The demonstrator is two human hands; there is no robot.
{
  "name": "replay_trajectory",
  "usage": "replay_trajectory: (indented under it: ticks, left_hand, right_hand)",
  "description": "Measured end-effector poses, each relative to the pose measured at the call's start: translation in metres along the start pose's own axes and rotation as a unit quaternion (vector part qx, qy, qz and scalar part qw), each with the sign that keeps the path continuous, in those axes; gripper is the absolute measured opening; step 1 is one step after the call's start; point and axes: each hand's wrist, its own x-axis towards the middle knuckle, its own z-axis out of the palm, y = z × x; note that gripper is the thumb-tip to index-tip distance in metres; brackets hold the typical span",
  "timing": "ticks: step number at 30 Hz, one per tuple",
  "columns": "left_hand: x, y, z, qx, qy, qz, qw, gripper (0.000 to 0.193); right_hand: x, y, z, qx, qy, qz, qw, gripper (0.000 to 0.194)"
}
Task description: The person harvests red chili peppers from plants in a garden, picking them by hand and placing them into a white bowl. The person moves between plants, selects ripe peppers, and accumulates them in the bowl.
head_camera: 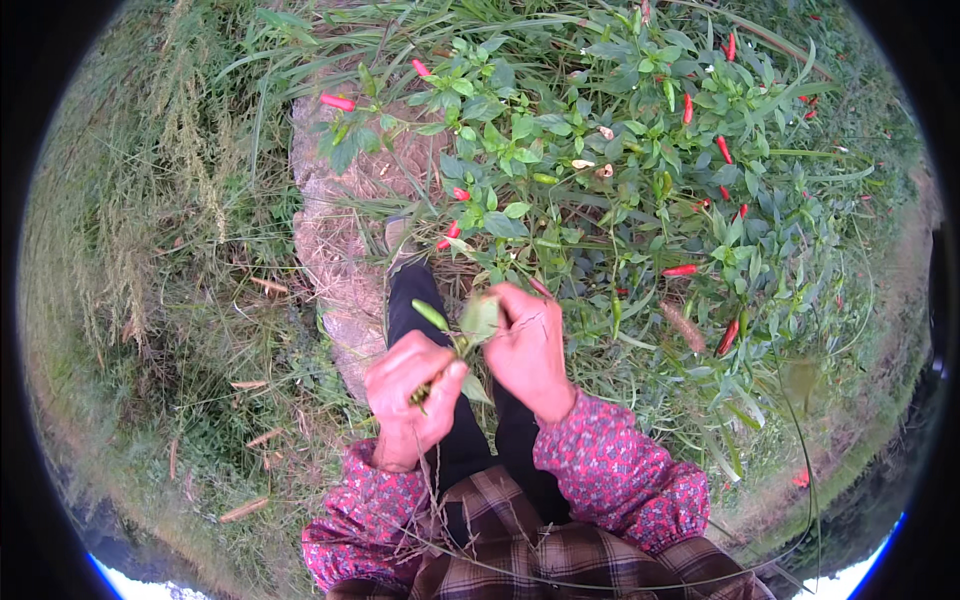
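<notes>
My left hand [416, 390] is closed around the stem of a small chili sprig, its cut end poking out under my fist. A green chili pepper [430, 315] sticks out above my knuckles. Close beside it, my right hand [531, 352] is curled with its fingertips at a blurred green leaf [478, 321] of the sprig; the fingertips themselves are partly hidden. Both hands are held over my dark trousers [414, 304]. Just beyond my right knuckles shows a dark red chili [540, 287].
Chili plants [517, 150] with red and green peppers spread ahead and to the right. Bare soil [337, 225] with dry straw lies at the left, by my shoe [401, 240]. Tall weeds [172, 187] fill the far left. Thin dry grass stalks [442, 510] cross my plaid garment [517, 555].
</notes>
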Motion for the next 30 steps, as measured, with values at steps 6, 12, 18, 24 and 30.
replay_trajectory:
  ticks: [6, 12, 18, 24, 30]
  left_hand:
    - [0.009, -0.066, -0.036, 0.074, 0.246, -0.254, 0.932, 0.018]
    - [0.09, -0.121, -0.038, 0.269, 0.112, -0.149, 0.945, 0.018]
    - [0.123, -0.147, 0.035, -0.269, -0.173, -0.424, 0.847, 0.012]
    - [0.123, -0.145, 0.063, -0.399, -0.194, -0.422, 0.791, 0.006]
    - [0.13, -0.115, 0.057, -0.259, -0.202, -0.394, 0.858, 0.003]
  right_hand:
    - [0.04, 0.01, -0.039, 0.19, 0.031, 0.039, 0.98, 0.01]
    - [0.1, -0.003, -0.001, -0.197, -0.011, -0.166, 0.966, 0.018]
    - [0.111, 0.04, 0.005, -0.03, -0.029, -0.003, 0.999, 0.009]
    - [0.106, 0.069, -0.005, 0.073, -0.065, 0.042, 0.994, 0.01]
    - [0.103, 0.054, -0.009, -0.252, 0.031, -0.084, 0.964, 0.007]
